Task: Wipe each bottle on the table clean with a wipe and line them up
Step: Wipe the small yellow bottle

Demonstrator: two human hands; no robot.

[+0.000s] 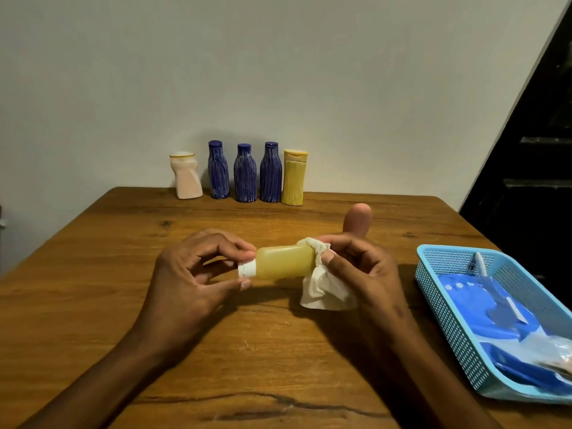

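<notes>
Five bottles [244, 173] already stood lined up along the desk's [93, 274] far edge, against the wall. I judged this the sixth and perhaps last. I held a small yellow bottle [283, 262] sideways above the desk's middle. My left hand [192, 274] pinched its white cap [247, 270] between fingertips and thumb. My right hand [362, 267] gripped a white wipe [325, 289] around the bottle's base, thumb raised. A blue basket [433, 274] sat at right.

At four o'clock the blue basket [445, 308] runs off the right edge, its blue packets [483, 301] unreadable. The wipe [325, 289] hides the small bottle's [283, 263] base.
</notes>
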